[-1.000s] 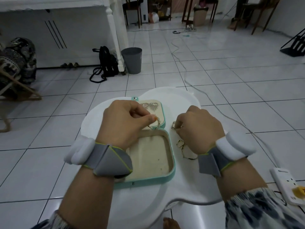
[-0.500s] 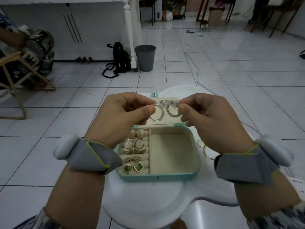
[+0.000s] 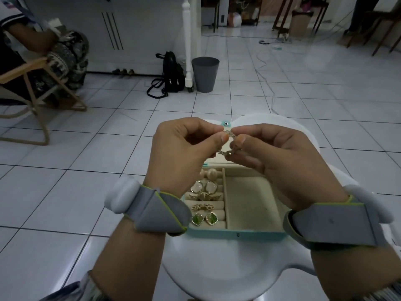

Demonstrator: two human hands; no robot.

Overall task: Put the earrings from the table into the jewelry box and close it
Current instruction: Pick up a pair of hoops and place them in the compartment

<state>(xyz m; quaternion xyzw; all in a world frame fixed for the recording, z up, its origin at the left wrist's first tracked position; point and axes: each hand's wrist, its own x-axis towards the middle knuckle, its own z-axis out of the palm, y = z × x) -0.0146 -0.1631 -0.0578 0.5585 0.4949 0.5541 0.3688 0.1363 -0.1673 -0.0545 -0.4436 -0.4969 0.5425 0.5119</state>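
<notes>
A teal jewelry box [image 3: 236, 234] lies open on the small white table [image 3: 227, 263], its lid tipped back behind my hands. Its left side holds several pairs of earrings [image 3: 204, 219] in padded rolls; the right compartment [image 3: 251, 205] has a bare beige floor. Above the box, my left hand [image 3: 184, 153] and my right hand [image 3: 275, 157] meet, each pinching a sparkly hoop earring [image 3: 230, 135] between thumb and fingertips. The hoops are mostly hidden by my fingers.
A grey waste bin [image 3: 205, 73] and a black backpack [image 3: 170, 76] stand by a white post beyond the table. A seated person and a wooden folding chair [image 3: 32, 88] are at far left. Cables run across the tiled floor.
My hands have drawn closer together, so the two hoop earrings now overlap between my fingertips. The view has tilted slightly, showing more of the room.
</notes>
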